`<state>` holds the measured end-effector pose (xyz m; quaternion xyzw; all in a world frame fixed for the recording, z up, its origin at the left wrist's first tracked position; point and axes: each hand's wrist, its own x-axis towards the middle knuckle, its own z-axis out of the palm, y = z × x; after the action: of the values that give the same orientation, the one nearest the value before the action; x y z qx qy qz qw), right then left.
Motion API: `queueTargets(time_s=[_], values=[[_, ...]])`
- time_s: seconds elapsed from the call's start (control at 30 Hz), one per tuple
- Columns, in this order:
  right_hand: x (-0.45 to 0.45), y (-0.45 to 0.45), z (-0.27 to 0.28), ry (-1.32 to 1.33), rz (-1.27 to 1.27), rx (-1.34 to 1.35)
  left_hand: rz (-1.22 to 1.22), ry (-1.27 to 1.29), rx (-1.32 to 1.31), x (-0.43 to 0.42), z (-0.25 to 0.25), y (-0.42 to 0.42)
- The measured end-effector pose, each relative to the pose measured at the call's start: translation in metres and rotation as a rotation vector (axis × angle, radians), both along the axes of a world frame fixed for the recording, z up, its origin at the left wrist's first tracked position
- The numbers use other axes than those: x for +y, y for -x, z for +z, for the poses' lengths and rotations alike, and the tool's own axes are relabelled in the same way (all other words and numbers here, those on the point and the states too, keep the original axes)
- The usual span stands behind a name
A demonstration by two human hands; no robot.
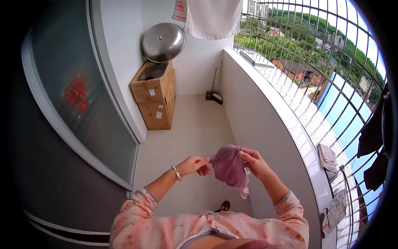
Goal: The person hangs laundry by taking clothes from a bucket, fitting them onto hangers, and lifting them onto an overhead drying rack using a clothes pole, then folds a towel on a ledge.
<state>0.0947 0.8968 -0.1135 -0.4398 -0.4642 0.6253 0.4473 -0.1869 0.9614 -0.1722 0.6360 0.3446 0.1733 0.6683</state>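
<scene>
A crumpled mauve cloth (229, 168) hangs in front of my body, held up between both hands. It looks like a small soft garment, but its kind is not clear. A paler pink end (243, 191) dangles from its lower right. On its upper left corner my left hand (195, 166), with a silver bracelet (177, 173) at the wrist, is pinched closed. My right hand (256, 164) grips the upper right edge between thumb and fingers, and the cloth partly hides those fingertips.
Left is a sliding glass door (66, 74). Stacked cardboard boxes (153, 110) bear a large metal lid (164, 42). A dustpan (214, 96) stands in the far corner. White cloth (213, 18) hangs overhead. Along the right, folded cloths (327, 157) lie on a ledge beside window bars (331, 50).
</scene>
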Motion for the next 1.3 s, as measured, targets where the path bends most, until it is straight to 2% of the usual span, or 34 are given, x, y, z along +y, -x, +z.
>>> queueTargets(time_s=[0.1,0.17,0.2,0.27,0.33,0.4,0.43,0.5,0.53,0.6,0.63,0.67,0.73,0.8,0.97,1.03,1.07,1.13,1.17,1.23,1.3], values=[[0.035,-0.025,0.0,-0.015,0.042,0.13,-0.08,0.113,0.106,0.021,-0.022,-0.045],[0.062,-0.041,-0.002,-0.031,0.047,0.112,0.129,0.193,0.024,0.029,-0.043,-0.073],[0.072,-0.048,-0.002,-0.02,0.031,0.129,0.116,0.204,0.043,0.041,-0.054,-0.086],[0.093,-0.06,0.001,-0.044,0.098,0.174,0.416,-0.154,-0.037,0.075,-0.081,-0.11],[0.113,-0.072,0.005,-0.034,0.083,0.187,0.47,-0.234,-0.016,0.102,-0.088,-0.123],[0.134,-0.083,0.007,-0.034,0.076,0.182,0.716,-0.519,0.253,0.12,-0.076,-0.141],[0.146,-0.089,0.006,-0.037,0.074,0.152,0.712,-0.515,0.259,0.129,-0.073,-0.144],[0.17,-0.097,0.007,-0.044,0.074,0.13,0.527,-0.289,0.008,0.153,-0.066,-0.139],[0.182,-0.099,0.01,-0.018,0.106,0.13,0.527,-0.292,0.02,0.16,-0.053,-0.143],[0.211,-0.1,0.001,-0.003,0.145,0.151,0.29,0.287,-0.498,0.172,-0.022,-0.151],[0.23,-0.097,-0.015,-0.031,0.213,0.135,0.252,0.335,-0.437,0.187,-0.031,-0.15],[0.247,-0.091,-0.025,-0.069,0.285,0.124,0.269,0.312,-0.408,0.2,-0.036,-0.153],[0.269,-0.083,-0.016,-0.128,0.276,0.146,0.345,0.334,-0.423,0.226,-0.042,-0.159],[0.3,-0.089,-0.012,-0.221,0.322,0.057,0.289,0.306,-0.389,0.258,-0.039,-0.163],[0.359,-0.094,0.005,-0.418,0.247,0.077,0.284,0.334,-0.38,0.299,0.012,-0.176],[0.377,-0.094,0.007,-0.314,0.363,0.161,0.058,0.375,-0.657,0.313,0.031,-0.178],[0.386,-0.092,0.003,-0.307,0.37,0.171,0.07,0.38,-0.651,0.321,0.027,-0.172],[0.409,-0.083,0.0,-0.232,0.443,0.277,0.246,0.347,-0.682,0.343,0.02,-0.155],[0.42,-0.08,0.002,-0.237,0.462,0.274,0.26,0.334,-0.689,0.352,0.019,-0.149],[0.441,-0.077,0.009,-0.236,0.451,0.289,0.538,0.134,-0.575,0.368,0.023,-0.143],[0.467,-0.076,0.011,-0.204,0.5,0.272,0.646,0.074,-0.584,0.378,0.032,-0.142]])
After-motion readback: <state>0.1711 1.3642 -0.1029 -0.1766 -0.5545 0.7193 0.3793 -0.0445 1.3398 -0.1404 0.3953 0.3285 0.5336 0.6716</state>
